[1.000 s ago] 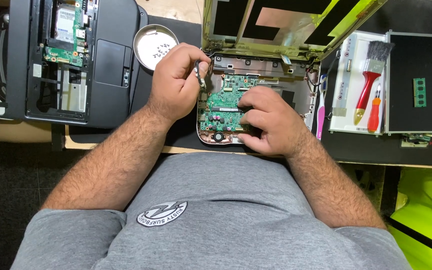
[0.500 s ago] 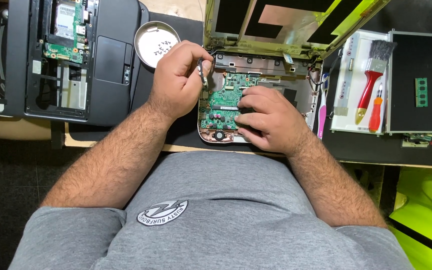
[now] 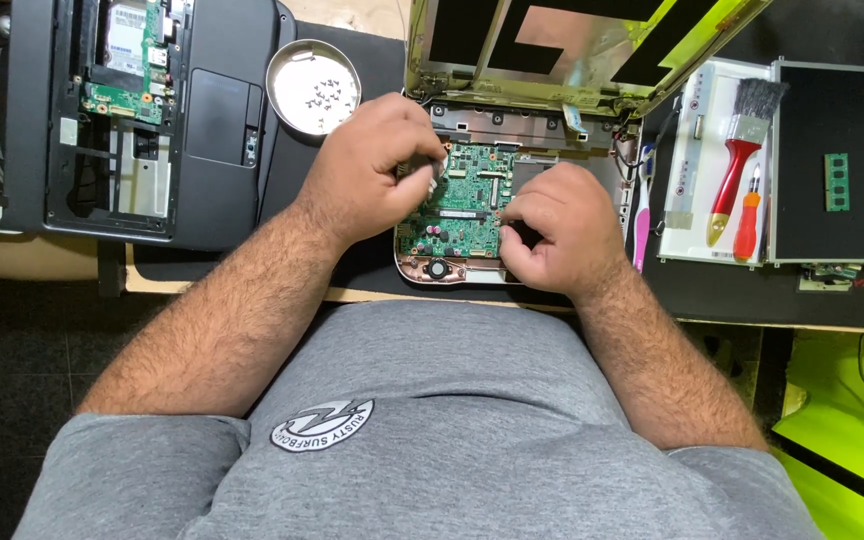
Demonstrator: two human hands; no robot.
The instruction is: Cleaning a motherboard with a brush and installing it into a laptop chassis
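The left hand (image 3: 372, 170) curls its fingers around a slim grey tool (image 3: 436, 178), pinched upright over the green circuit board (image 3: 462, 200) of an opened small laptop base (image 3: 512, 190), apparently so the tip can bear straight down on the board. The right hand (image 3: 557, 235) rests on the board's right edge with fingers bent and pressed down, seemingly steadying it; whether it grips anything beneath cannot be told. The laptop's yellow-green lid (image 3: 572, 45) is tipped back, leaving the inside exposed. Just beside the left hand stands a round metal tin (image 3: 287, 105) with small dark screws in it, close enough to take loose parts. To the left lies a second, black laptop chassis (image 3: 212, 120), opened, its own board showing. To the right, well apart from both hands, a red-handled brush (image 3: 737, 150) and an orange-handled screwdriver (image 3: 749, 215) lie on a white panel (image 3: 687, 150), next to a dark flat screen panel (image 3: 822, 120).
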